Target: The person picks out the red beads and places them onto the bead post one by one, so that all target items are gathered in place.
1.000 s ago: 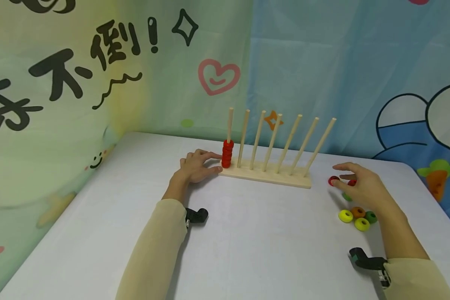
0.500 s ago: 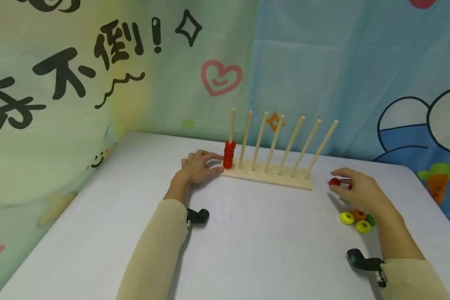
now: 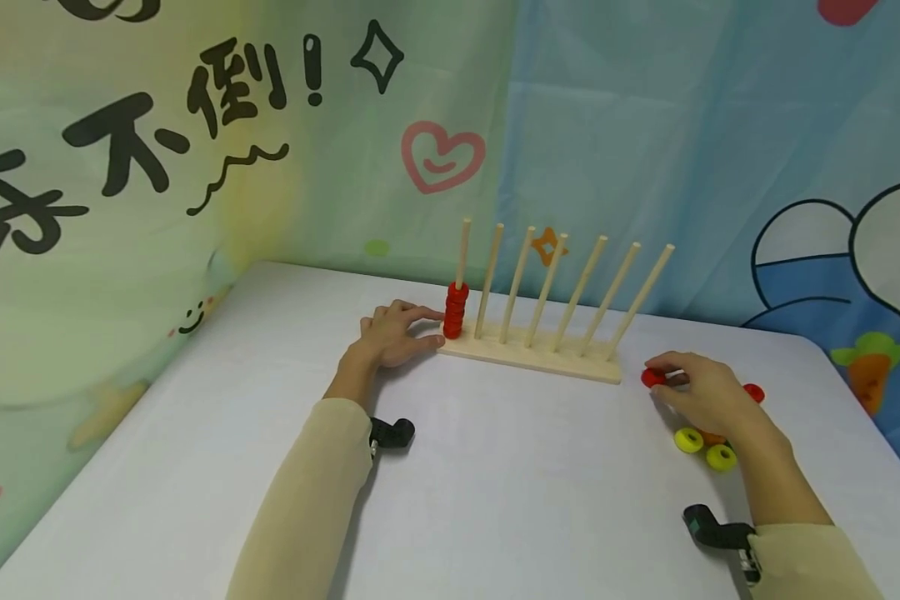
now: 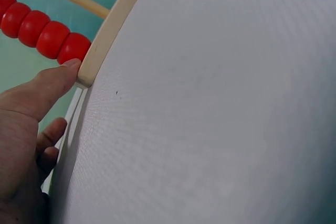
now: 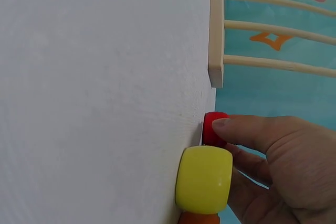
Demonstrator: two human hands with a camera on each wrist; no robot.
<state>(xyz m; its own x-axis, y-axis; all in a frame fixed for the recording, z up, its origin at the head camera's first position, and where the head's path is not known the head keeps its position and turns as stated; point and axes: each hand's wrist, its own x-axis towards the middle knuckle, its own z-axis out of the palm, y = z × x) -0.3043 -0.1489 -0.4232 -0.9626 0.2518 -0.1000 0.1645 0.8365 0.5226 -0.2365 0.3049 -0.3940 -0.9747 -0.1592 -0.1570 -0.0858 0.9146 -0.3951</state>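
A wooden peg rack [image 3: 528, 364] with several upright pegs stands near the back of the white table. Red beads [image 3: 456, 311] are stacked on its leftmost peg. My left hand [image 3: 394, 335] holds the rack's left end, thumb at the front corner and index finger reaching behind, beside the stack. In the left wrist view the thumb presses the end of the base, close to the lowest bead. Right of the rack, my right hand [image 3: 701, 392] pinches a red bead [image 5: 212, 128] between thumb and fingers, low at the table surface.
Two yellow beads [image 3: 721, 457] and an orange bead [image 3: 711, 438] lie by my right wrist, partly covered by it. Another red bead [image 3: 753, 392] lies behind my right hand. A printed cloth backdrop [image 3: 600, 125] hangs behind the table.
My right hand has closed on a red bead and drawn it left, toward the rack. Another red bead now shows behind the hand. The left hand stays at the rack's end.
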